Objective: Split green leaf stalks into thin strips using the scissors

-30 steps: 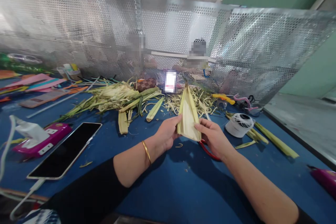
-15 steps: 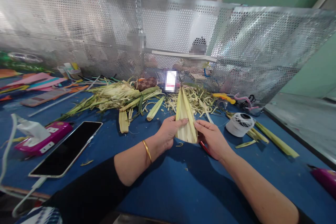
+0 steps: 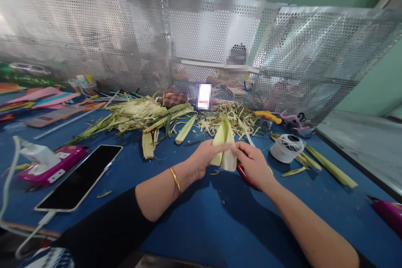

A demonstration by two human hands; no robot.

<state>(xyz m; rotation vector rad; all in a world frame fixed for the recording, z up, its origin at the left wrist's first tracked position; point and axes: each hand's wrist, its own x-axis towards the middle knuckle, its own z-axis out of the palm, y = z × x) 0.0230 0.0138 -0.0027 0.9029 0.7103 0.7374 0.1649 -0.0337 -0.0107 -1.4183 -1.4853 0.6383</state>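
Between my two hands is a pale yellow-green corn husk (image 3: 223,134), held above the blue table (image 3: 201,222) with its narrow end pointing away from me. My left hand (image 3: 204,157) grips its left edge, the thumb lying across the front. On the right edge, my right hand (image 3: 251,161) pinches it between thumb and fingers. Red-handled scissors, by the look of the loop (image 3: 246,176), are partly hidden under my right hand; whether that hand touches them I cannot tell.
A husk pile (image 3: 138,113) lies back left, shredded strips (image 3: 229,117) behind my hands. At right stand a white thread spool (image 3: 287,148) and husk stalks (image 3: 329,165). A phone (image 3: 80,178) and magenta power strip (image 3: 59,163) lie left. A perforated metal screen (image 3: 201,29) borders the back.
The husk has been turned and folded between my hands, its tip now lower and nearer me. My left thumb has moved across it toward my right fingers.
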